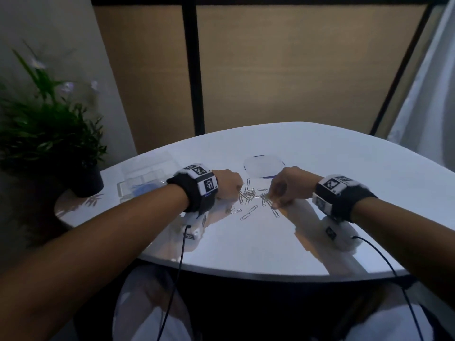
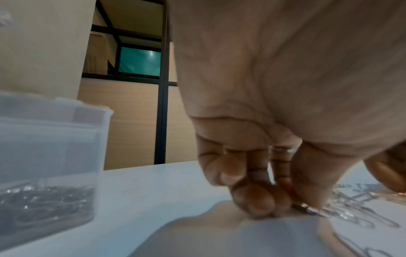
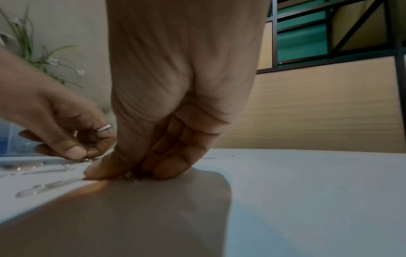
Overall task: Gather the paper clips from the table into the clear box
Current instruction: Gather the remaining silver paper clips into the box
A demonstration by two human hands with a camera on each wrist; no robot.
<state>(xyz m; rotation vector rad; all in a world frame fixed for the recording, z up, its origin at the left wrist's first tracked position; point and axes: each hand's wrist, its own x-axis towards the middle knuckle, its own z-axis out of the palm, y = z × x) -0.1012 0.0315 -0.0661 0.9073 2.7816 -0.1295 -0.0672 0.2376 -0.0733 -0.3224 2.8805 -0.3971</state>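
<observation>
Many clips [image 1: 248, 194] lie loose in a small heap mid-worktop [image 1: 320, 168], between the two hands, with a few strays toward the near edge. The left hand [image 1: 227, 184] pinches clips at the heap's left side, fingers curled down on the surface; the right hand [image 1: 286, 187] pinches clips on the right side. The box [image 1: 147, 177] sits toward the left edge, near a plant [image 1: 46, 134], with clips already in it. Thin wire flat on a glossy top likely slips from fingertips, and tangled clips may drop mid-carry or scatter toward the near edge.
</observation>
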